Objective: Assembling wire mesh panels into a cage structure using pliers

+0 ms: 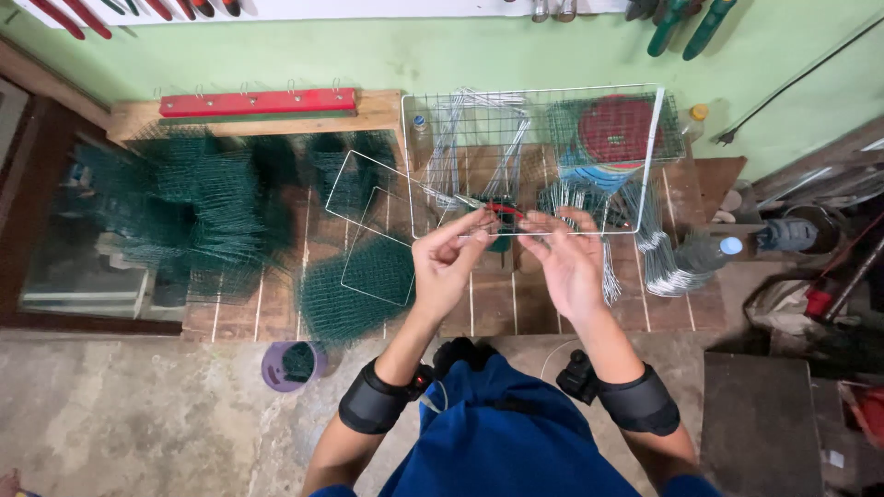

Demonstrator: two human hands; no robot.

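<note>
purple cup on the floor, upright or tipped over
Upright: the purple cup stands on the floor with its round mouth facing up, and green mesh sits inside it.

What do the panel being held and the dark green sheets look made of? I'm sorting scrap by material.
The pale rectangular grid panel, held at its lower edge by the left hand and right hand, looks like thin welded metal wire, with a light, possibly coated finish. The dark green mesh sheets look like fine wire netting, probably plastic-coated, judging by the even matt green; bare strands are too small to see.
</note>
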